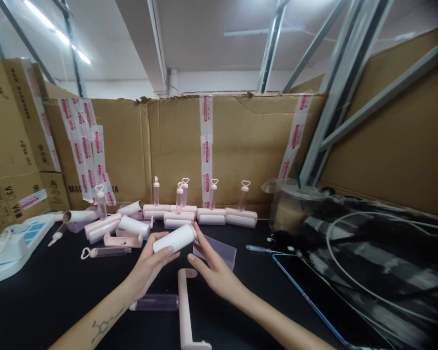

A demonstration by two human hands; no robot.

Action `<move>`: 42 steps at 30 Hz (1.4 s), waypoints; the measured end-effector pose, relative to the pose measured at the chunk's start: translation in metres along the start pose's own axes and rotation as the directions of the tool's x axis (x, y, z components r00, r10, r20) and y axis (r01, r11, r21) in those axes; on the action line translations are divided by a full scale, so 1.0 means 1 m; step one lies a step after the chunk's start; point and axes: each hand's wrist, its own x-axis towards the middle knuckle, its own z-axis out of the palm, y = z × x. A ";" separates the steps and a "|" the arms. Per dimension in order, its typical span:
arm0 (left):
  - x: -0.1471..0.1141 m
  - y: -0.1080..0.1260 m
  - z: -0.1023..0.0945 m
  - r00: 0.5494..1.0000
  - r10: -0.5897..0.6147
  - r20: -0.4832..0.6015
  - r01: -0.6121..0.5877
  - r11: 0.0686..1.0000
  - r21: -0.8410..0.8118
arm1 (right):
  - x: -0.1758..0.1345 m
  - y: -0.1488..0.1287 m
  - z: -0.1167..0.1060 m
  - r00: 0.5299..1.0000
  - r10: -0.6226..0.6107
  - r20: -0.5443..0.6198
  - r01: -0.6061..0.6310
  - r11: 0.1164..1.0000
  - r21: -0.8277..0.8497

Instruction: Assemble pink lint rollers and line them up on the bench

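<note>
A white lint roller roll (175, 238) is gripped in my left hand (153, 260), with the thumb along its lower side. My right hand (213, 267) is at the roll's right end, its stretched fingertips touching there and its thumb held apart. Below my hands lies a pale pink roller bracket (185, 311). Left of the bracket is a translucent purplish handle tube (156, 302), partly behind my left forearm. A clear plastic cover (219, 253) lies just behind my right hand.
Several assembled pink lint rollers (211, 216) stand along the cardboard wall (175, 150). Loose rolls (134, 226), another bracket (123, 240) and a heart-ended handle (107, 252) lie at left, near a power strip (29, 243). At right are a screwdriver (259, 249), phone (314, 291), cup (290, 209) and cable (330, 243).
</note>
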 end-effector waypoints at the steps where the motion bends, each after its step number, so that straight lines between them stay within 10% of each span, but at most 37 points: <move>1: -0.001 0.000 0.000 1.000 0.000 0.017 0.000 1.000 0.012 | 0.000 -0.001 -0.002 1.000 -0.011 0.003 0.011 1.000 0.028; 8: -0.004 -0.002 -0.003 0.997 0.039 0.067 -0.050 0.982 0.179 | -0.001 -0.009 -0.005 0.991 -0.075 -0.114 0.061 0.991 -0.122; 16: -0.002 0.004 -0.008 0.961 -0.041 0.274 -0.017 0.978 0.207 | 0.018 -0.023 -0.049 0.974 0.222 -0.036 -0.207 0.949 0.239; 22: -0.002 0.002 -0.018 0.894 -0.319 0.315 -0.154 0.440 0.885 | 0.024 -0.033 -0.064 0.874 0.482 -0.064 -0.290 0.623 0.727; 29: -0.005 0.011 -0.001 0.962 -0.162 0.222 0.031 0.867 0.498 | 0.013 -0.034 -0.040 0.862 0.455 -0.223 -0.218 0.730 0.648; 36: -0.003 0.003 0.006 0.999 -0.012 -0.041 0.030 0.878 0.478 | 0.003 -0.026 -0.018 0.860 0.464 -0.210 -0.353 0.840 0.411; 42: -0.005 -0.012 0.006 0.999 0.016 -0.042 0.003 0.903 0.429 | -0.003 -0.027 -0.013 0.909 0.338 -0.242 -0.342 0.939 0.027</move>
